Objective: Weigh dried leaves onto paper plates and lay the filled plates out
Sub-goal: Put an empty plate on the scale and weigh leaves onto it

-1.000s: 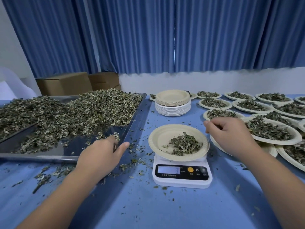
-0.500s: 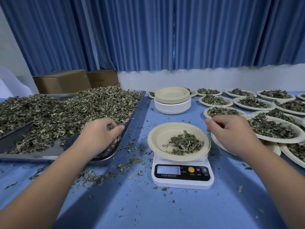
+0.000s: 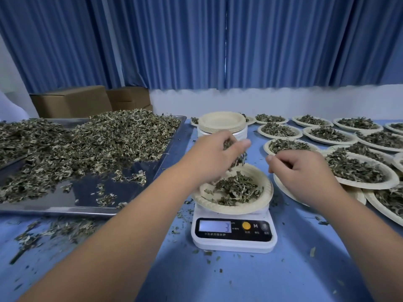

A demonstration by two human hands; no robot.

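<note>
Our left hand (image 3: 218,155) has come across from the tray (image 3: 91,199) and now curls round a clutch of dried leaves (image 3: 238,160), shedding them onto the paper plate (image 3: 267,189) on the scale (image 3: 234,240), which reads 3, so the portion is growing; our right hand (image 3: 305,173) hovers beside the plate, fingers curled, and we cannot tell whether it holds anything

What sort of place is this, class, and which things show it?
Probably a small workroom for portioning dried leaves. Clues: a metal tray heaped with them, a digital scale bearing a paper plate, and many filled plates laid out on the blue table.
</note>
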